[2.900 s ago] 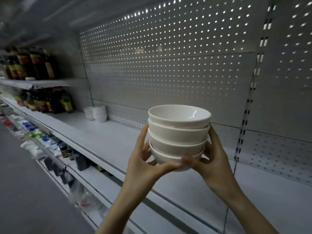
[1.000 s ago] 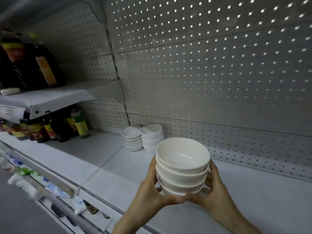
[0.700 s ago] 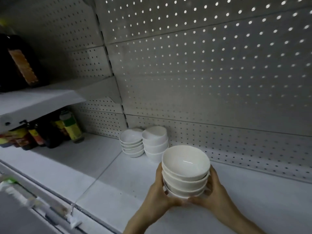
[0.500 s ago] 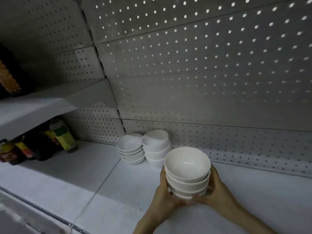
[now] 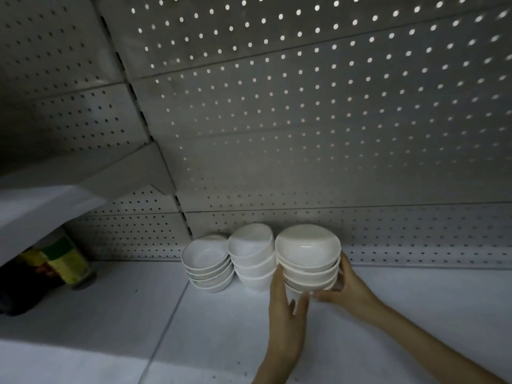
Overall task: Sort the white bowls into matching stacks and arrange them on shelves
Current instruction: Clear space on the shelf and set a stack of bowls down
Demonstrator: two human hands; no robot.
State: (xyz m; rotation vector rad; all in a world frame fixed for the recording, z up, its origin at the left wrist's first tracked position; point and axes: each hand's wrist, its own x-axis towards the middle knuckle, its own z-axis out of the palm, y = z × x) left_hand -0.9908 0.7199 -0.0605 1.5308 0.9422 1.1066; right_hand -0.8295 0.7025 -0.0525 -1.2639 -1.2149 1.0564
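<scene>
Stacked white bowls [image 5: 307, 261] stood nested and upright at the back of the white shelf [image 5: 138, 314], close to the perforated back panel [image 5: 304, 120], clasped from both sides. The left hand [image 5: 286, 309] held the lowest bowl between its upright fingers on the left flank and its thumb at the front. The right hand [image 5: 346, 286] curled its fingers round the right flank, with the thumb reaching under the front. The hands hid the foot of the stack, so whether it touched the shelf could not be told. Just beside it on the left sat a middle stack [image 5: 253, 259] of similar deep bowls, their rims nearly touching, then a shallow stack [image 5: 207, 261] of flatter dishes. Far left, under an upper shelf [image 5: 41, 200], stood a dark bottle [image 5: 63, 259] with a yellow-green label.
</scene>
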